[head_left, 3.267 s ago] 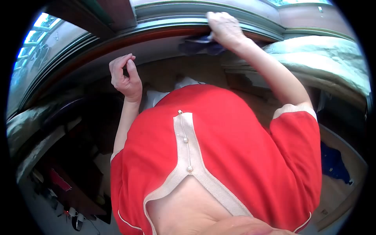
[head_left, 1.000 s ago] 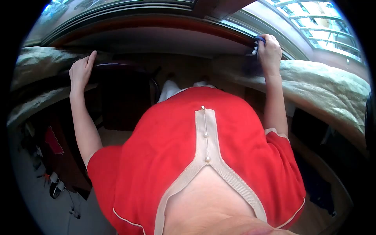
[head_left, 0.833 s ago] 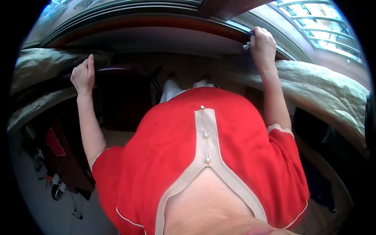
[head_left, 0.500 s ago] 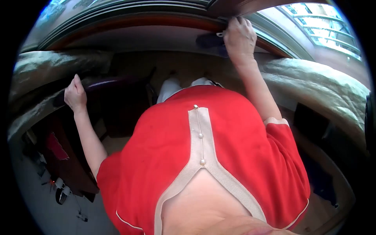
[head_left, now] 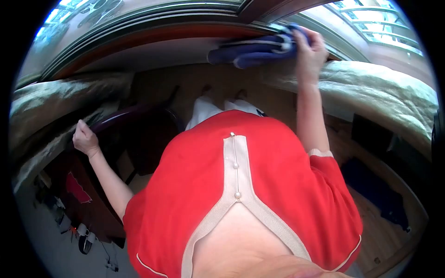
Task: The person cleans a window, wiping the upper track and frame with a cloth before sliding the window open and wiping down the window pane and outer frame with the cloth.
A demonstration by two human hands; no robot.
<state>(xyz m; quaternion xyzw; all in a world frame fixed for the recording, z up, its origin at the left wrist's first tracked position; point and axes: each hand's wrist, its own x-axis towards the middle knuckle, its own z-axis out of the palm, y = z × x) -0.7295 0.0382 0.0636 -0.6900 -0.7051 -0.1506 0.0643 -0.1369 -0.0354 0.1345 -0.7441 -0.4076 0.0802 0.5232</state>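
My right hand [head_left: 311, 58] grips a blue cloth [head_left: 259, 52] with whitish trim at the window's lower frame [head_left: 185, 32]. The cloth hangs to the left of the hand in folded lobes, and its exact kind is hard to make out. Out to the left, my left hand [head_left: 85, 139] is closed in a loose fist with nothing visible in it. It appears close to the curved purple-dark chair back [head_left: 120, 112] and the pale curtain [head_left: 60, 95]; I cannot tell whether it touches either.
Another pale curtain [head_left: 375, 85] lies to the right below the barred window [head_left: 384, 23]. A dark cabinet [head_left: 69, 204] with a pink cloth [head_left: 79, 187] stands at the lower left, near cables and small items on the floor. A dark blue cloth [head_left: 375, 190] lies at the right.
My right hand has moved right and slightly down along the frame, bringing the blue cloth out into fuller view. My left hand is lower and still closed. The view has shifted slightly.
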